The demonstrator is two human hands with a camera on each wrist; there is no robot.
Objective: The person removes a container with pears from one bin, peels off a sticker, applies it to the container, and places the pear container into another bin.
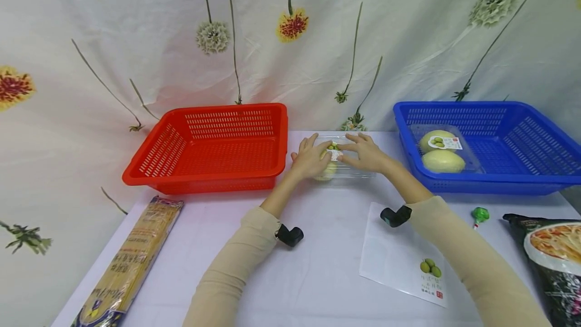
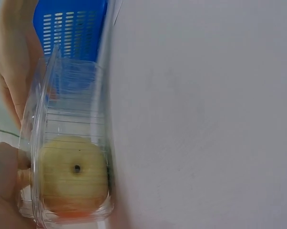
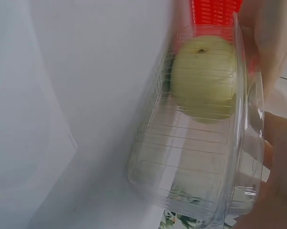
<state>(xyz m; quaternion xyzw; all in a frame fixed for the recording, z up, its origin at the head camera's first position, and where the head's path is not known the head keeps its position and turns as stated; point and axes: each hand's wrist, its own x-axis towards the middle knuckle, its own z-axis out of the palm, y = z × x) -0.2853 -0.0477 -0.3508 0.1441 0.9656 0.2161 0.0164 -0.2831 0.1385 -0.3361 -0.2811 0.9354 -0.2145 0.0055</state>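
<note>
A clear plastic clamshell box (image 1: 356, 172) stands on the table between the two baskets, its lid lying over the base. Inside, at its left end, sits a pale yellow-green melon (image 2: 74, 176); the right wrist view also has this melon (image 3: 203, 78) through the ribbed wall. On the lid lies a white label (image 1: 335, 155) with a green fruit picture, partly covered by fingers. My left hand (image 1: 311, 158) rests on the lid's left part, fingertips at the label. From the right, my right hand (image 1: 366, 154) touches the lid and the label's edge with spread fingers.
A red basket (image 1: 236, 184) stands at left, a blue basket (image 1: 490, 184) at right holding a labelled box of two melons (image 1: 443, 160). Nearer lie a noodle pack (image 1: 131, 261), a white printed sheet (image 1: 395, 256), a green lollipop (image 1: 480, 214) and a dark food bag (image 1: 554, 251).
</note>
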